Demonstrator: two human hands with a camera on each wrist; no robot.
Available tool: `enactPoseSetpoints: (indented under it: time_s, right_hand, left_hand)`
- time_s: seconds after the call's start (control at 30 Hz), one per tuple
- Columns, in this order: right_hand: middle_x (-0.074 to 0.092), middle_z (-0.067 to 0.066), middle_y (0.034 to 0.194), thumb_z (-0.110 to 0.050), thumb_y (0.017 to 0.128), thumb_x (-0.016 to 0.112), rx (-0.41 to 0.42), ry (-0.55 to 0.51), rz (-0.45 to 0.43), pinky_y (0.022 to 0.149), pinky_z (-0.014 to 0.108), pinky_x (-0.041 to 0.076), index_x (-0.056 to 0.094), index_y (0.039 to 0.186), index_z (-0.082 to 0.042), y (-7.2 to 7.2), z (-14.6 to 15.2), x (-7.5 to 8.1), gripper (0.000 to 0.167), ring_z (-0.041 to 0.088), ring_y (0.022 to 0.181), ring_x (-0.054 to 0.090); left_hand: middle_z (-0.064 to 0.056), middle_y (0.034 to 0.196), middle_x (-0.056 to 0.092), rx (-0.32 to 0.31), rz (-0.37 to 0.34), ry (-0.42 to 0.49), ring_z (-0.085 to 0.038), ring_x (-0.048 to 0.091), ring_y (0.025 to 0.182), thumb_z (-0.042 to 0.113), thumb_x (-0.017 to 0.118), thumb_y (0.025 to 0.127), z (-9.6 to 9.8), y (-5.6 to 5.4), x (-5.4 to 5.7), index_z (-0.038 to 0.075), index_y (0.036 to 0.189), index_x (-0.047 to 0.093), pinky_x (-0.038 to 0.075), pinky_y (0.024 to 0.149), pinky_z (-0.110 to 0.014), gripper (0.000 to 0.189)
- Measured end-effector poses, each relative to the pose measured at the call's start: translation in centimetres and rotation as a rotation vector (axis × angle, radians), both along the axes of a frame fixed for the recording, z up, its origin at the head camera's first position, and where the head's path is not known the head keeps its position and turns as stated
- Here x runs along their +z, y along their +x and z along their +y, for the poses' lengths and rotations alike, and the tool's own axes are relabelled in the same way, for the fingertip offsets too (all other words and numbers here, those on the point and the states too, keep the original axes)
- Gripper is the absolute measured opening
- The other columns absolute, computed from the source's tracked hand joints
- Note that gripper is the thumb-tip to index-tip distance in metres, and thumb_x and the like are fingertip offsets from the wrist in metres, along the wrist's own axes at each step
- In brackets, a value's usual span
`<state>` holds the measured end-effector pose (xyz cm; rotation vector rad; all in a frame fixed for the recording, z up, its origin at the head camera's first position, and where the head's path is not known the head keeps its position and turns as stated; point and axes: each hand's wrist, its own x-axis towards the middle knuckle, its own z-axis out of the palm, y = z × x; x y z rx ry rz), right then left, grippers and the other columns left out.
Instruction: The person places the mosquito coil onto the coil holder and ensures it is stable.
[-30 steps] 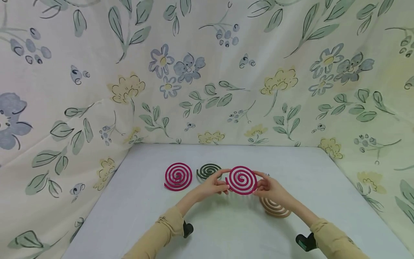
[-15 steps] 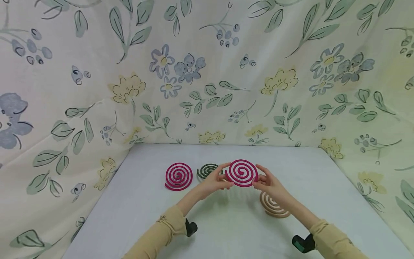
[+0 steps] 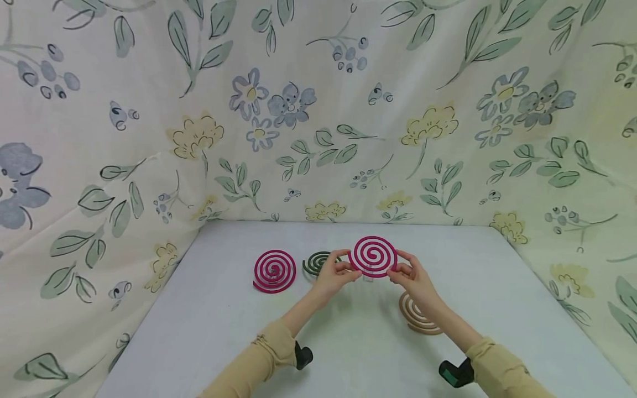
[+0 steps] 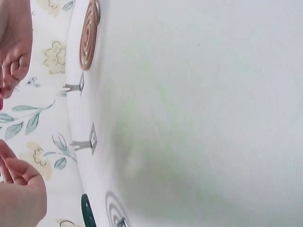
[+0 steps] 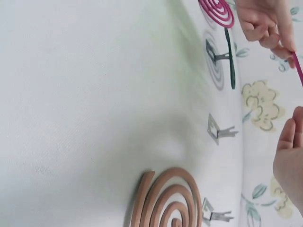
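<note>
A pink mosquito coil (image 3: 372,256) is held above the table between both hands. My left hand (image 3: 332,276) pinches its left edge, and my right hand (image 3: 417,282) pinches the right edge with thumb and fingers. Under it, partly hidden, stands a small metal coil stand (image 3: 368,279). A second pink coil (image 3: 274,270) is further left. Behind my left fingers a dark green coil (image 3: 314,265) sits raised on its stand, as the right wrist view shows. Partly covered by my right forearm is a brown coil (image 5: 176,172).
Beside the brown coil, the right wrist view shows another small metal stand (image 5: 218,216). All of this is on a white table (image 3: 199,331), with floral cloth (image 3: 318,182) hanging behind and at both sides. Dark devices (image 3: 457,373) are on the wrists.
Both hands have moved the pink coil upward in the head view, away from me, and it looks a little flatter. The other coils have stayed in place.
</note>
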<state>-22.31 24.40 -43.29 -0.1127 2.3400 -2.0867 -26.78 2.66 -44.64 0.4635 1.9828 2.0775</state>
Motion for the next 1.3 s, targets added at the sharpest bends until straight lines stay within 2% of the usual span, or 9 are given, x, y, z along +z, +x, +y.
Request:
enactPoseSetpoints:
  time_s: [0.13, 0.27, 0.43, 0.63, 0.73, 0.83, 1.07, 1.2, 1.3]
  right_hand:
    - [0.057, -0.010, 0.090, -0.003, 0.093, 0.055, -0.016, -0.018, -0.004, 0.081, 0.015, 0.050, 0.019, 0.149, -0.005, -0.3, -0.2, -0.7, 0.066, -0.001, 0.084, 0.060]
    - [0.057, -0.007, 0.092, 0.000, 0.093, 0.055, -0.048, -0.009, 0.005, 0.081, 0.014, 0.049, 0.018, 0.150, -0.006, -0.4, -0.5, -1.3, 0.069, -0.002, 0.084, 0.059]
    - [0.057, -0.003, 0.098, -0.004, 0.093, 0.056, -0.084, 0.009, 0.004, 0.081, 0.012, 0.048, 0.018, 0.151, -0.008, -0.5, -0.7, -1.7, 0.069, 0.000, 0.086, 0.058]
    - [0.057, -0.008, 0.094, -0.002, 0.093, 0.055, -0.129, -0.044, -0.035, 0.081, 0.012, 0.047, 0.016, 0.151, -0.009, -1.0, -1.1, -1.8, 0.070, 0.002, 0.087, 0.057]
    - [0.057, -0.011, 0.090, -0.002, 0.093, 0.055, -0.152, -0.069, -0.047, 0.080, 0.011, 0.047, 0.016, 0.150, -0.007, -1.1, -1.2, -1.8, 0.069, 0.000, 0.085, 0.057]
    - [0.056, -0.014, 0.086, -0.001, 0.093, 0.055, -0.161, -0.100, -0.037, 0.079, 0.011, 0.047, 0.018, 0.148, -0.004, -1.2, -1.3, -2.0, 0.066, -0.002, 0.082, 0.056]
    - [0.056, -0.008, 0.092, 0.000, 0.092, 0.055, -0.143, -0.118, -0.002, 0.077, 0.011, 0.046, 0.019, 0.147, -0.001, -1.3, -1.3, -3.7, 0.065, -0.003, 0.083, 0.055]
    - [0.057, -0.005, 0.095, 0.001, 0.091, 0.057, -0.144, -0.104, 0.017, 0.076, 0.014, 0.046, 0.020, 0.148, -0.003, -1.5, -1.6, -5.1, 0.067, -0.002, 0.084, 0.055]
    - [0.057, -0.006, 0.093, 0.001, 0.091, 0.057, -0.166, -0.088, 0.021, 0.075, 0.015, 0.046, 0.021, 0.148, -0.005, -1.8, -1.8, -5.8, 0.068, -0.003, 0.082, 0.055]
  left_hand:
    - [-0.030, 0.097, 0.063, 0.051, 0.030, 0.043, -0.006, 0.057, 0.066, -0.001, 0.066, 0.085, 0.7, 0.5, 0.1, -0.001, 0.135, 0.039, 0.046, 0.065, -0.019, 0.057]
    - [-0.038, 0.099, 0.060, 0.114, 0.083, 0.039, -0.005, 0.055, 0.064, -0.005, 0.065, 0.083, 1.4, 1.3, 0.7, -0.009, 0.134, 0.039, 0.045, 0.062, -0.017, 0.057]
    - [-0.033, 0.100, 0.063, 0.189, 0.102, 0.032, -0.004, 0.054, 0.065, -0.005, 0.067, 0.082, 2.3, 0.9, -0.2, -0.008, 0.136, 0.039, 0.045, 0.060, -0.016, 0.061]
    - [-0.029, 0.098, 0.066, 0.226, 0.094, 0.042, -0.006, 0.052, 0.064, -0.002, 0.069, 0.081, 2.7, 0.4, -1.0, -0.005, 0.132, 0.042, 0.042, 0.058, -0.017, 0.058]
    - [-0.018, 0.091, 0.070, 0.235, 0.171, 0.046, -0.006, 0.052, 0.062, 0.007, 0.071, 0.082, 2.7, -0.3, -2.3, -0.002, 0.129, 0.045, 0.043, 0.056, -0.018, 0.055]
    - [-0.014, 0.090, 0.071, 0.244, 0.202, 0.039, -0.005, 0.054, 0.063, 0.010, 0.073, 0.082, 2.8, -0.4, -2.8, 0.000, 0.129, 0.046, 0.045, 0.057, -0.019, 0.055]
    - [-0.035, 0.094, 0.062, 0.243, 0.109, 0.056, -0.014, 0.059, 0.065, -0.005, 0.070, 0.079, 3.9, -0.6, -3.6, -0.004, 0.133, 0.037, 0.047, 0.061, -0.016, 0.063]
    - [-0.038, 0.092, 0.060, 0.247, 0.076, 0.087, -0.028, 0.063, 0.067, -0.009, 0.068, 0.079, 4.2, -0.6, -4.2, -0.006, 0.134, 0.034, 0.048, 0.062, -0.017, 0.065]
    - [-0.038, 0.089, 0.061, 0.260, 0.091, 0.070, -0.027, 0.062, 0.065, -0.010, 0.068, 0.078, 4.3, -0.6, -4.5, -0.007, 0.134, 0.033, 0.048, 0.061, -0.017, 0.066]
